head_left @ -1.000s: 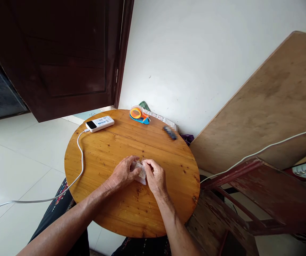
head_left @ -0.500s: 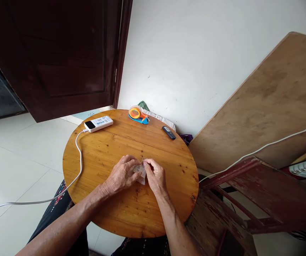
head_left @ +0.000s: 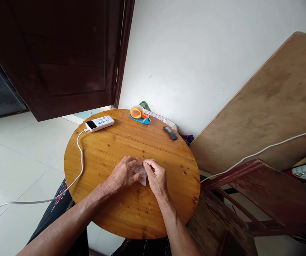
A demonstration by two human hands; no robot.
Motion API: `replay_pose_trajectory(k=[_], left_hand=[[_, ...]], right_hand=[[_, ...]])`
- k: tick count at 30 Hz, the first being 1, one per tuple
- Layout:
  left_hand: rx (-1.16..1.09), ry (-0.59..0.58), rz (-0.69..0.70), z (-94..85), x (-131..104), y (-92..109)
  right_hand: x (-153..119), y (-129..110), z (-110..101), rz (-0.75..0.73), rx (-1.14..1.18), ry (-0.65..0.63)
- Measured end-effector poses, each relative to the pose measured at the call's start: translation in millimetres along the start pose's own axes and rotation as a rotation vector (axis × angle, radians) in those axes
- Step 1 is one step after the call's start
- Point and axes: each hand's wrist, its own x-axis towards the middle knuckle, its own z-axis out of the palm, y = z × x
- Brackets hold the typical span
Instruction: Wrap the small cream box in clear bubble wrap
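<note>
A small see-through plastic bag (head_left: 143, 180) lies on the round wooden table (head_left: 102, 149), partly covered by my hands. My left hand (head_left: 123, 172) rests over its left side, fingers bent and thumb on the plastic, holding it down. At the bag's upper right edge, my right hand (head_left: 156, 174) pinches the plastic between thumb and forefinger. Whatever the bag may contain is too hidden to make out.
A white device (head_left: 103, 122) with a white cable (head_left: 82, 156) sits at the table's left. Toward the wall are a tape dispenser (head_left: 139, 115) and a blurred dark object (head_left: 170, 132). A worn red wooden chair (head_left: 265, 188) stands at right.
The view has shifted very slightly. Both hands stay on the bag in almost the same pose.
</note>
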Motion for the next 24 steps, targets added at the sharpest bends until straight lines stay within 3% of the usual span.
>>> replay_pose_trajectory(k=[14, 24], left_hand=[[-0.02, -0.019, -0.084, -6.3, 1.4, 9.8], [-0.036, -0.004, -0.097, -6.1, 3.3, 8.1]], right_hand=[[-2.8, 1.6, -5.9, -0.048, -0.037, -0.006], [-4.0, 1.2, -7.5, -0.228, -0.195, 0.004]])
